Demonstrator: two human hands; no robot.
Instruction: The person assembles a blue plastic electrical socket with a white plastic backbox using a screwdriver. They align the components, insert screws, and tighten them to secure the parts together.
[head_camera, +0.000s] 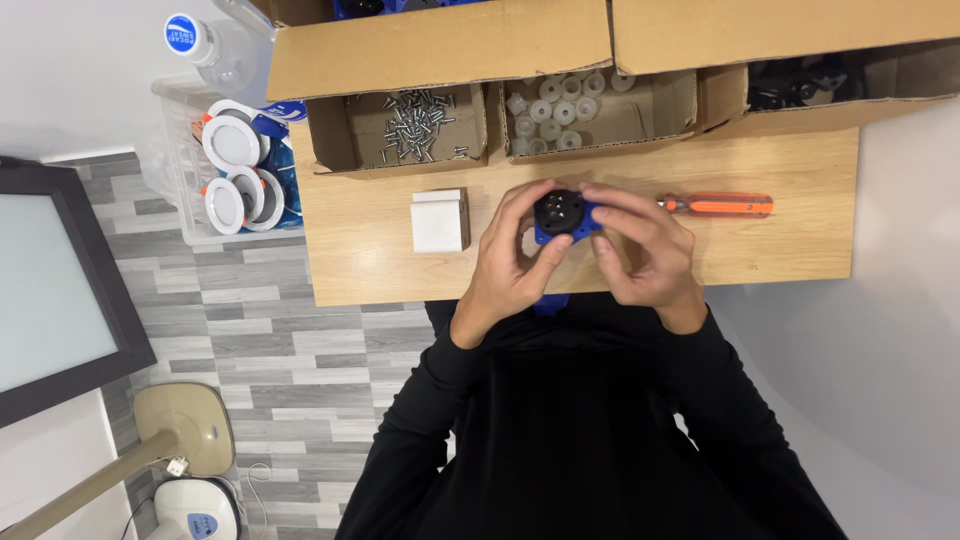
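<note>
Far left: a dark-framed panel (50, 290) above grey plank flooring (270, 330), with a beige lamp base (185, 425) below. Next, a clear bin (185, 150) holding round white light fittings (232, 142) with orange clips, a bottle with a blue cap (185, 33) just behind.

On the wooden table (780, 250), along the back edge: an open cardboard box of screws (415, 125), then a box of small white plastic rings (555, 105), then a box of dark parts (800, 85) at far right. In front of the screw box, a white square block (440, 221) resting flat, apart from the hands.

Centre, above the near half of the table: left hand (510, 265) with fingers (520, 205) curled around the left side of a blue socket (563, 215), thumb pressing from below. Blue socket small and squat, held between both hands just over the table; round black face with small holes turned up toward the camera. Long axis hard to tell, mostly hidden by the hands. Right hand (645, 255) gripping the right side of the same blue socket, fingers bent over its top edge.

Right of the hands: a screwdriver (715, 205) with an orange handle lying flat, long axis running left to right, tip pointing toward the right hand and nearly meeting it.

Below: black sleeves (560, 430) of the person.
</note>
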